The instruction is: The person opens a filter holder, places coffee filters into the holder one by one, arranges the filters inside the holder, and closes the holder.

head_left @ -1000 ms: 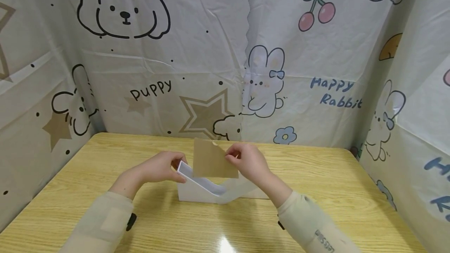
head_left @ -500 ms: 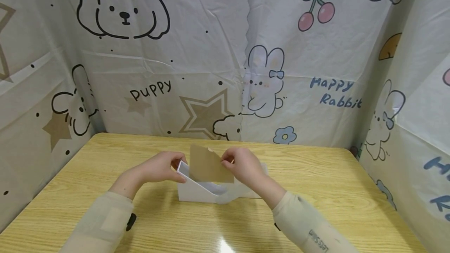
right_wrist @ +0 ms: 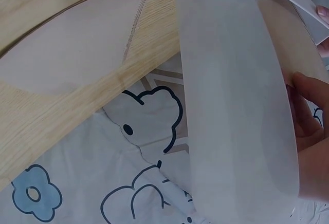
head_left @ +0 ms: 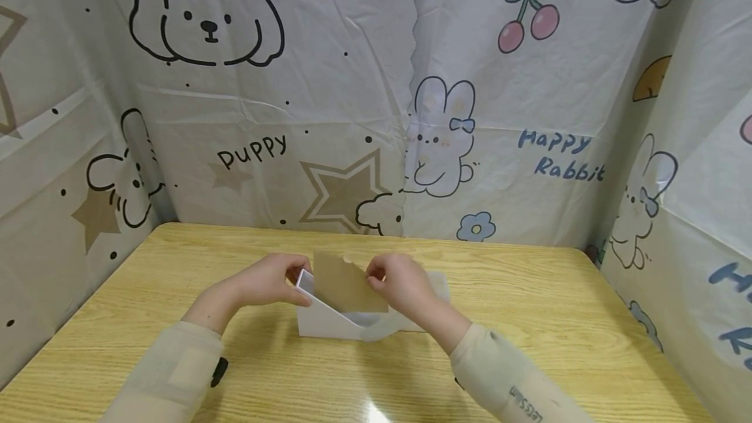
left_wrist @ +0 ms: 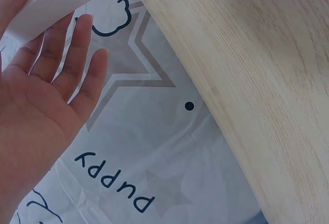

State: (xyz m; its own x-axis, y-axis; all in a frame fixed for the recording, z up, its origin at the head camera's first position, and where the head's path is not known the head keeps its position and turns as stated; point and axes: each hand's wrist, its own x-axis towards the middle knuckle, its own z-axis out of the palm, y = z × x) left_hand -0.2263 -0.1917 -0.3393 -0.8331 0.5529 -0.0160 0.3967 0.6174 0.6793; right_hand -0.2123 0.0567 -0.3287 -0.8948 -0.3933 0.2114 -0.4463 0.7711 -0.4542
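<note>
A white open-topped box (head_left: 326,320) with a dipping front edge stands on the wooden table. My left hand (head_left: 273,279) grips its left end, thumb in front and fingers behind. The left wrist view shows the fingers of that hand (left_wrist: 51,90) fairly straight along the white wall (left_wrist: 61,0). My right hand (head_left: 402,282) pinches the right edge of a flat brown card (head_left: 343,286) with a small notch on top. The card's lower part dips inside the box. From the right wrist, the card (right_wrist: 288,39) shows behind the pale box wall (right_wrist: 236,100), beside my right hand (right_wrist: 311,116).
The wooden table (head_left: 529,318) extends around the box. A white cloth (head_left: 352,51) printed with cartoon animals hangs behind the table and along both sides. Light glares off the table (head_left: 376,410) near its front edge.
My right hand has lowered the brown card and brought it slightly left, from above the box to partly inside it. The left hand and the box have stayed in place.
</note>
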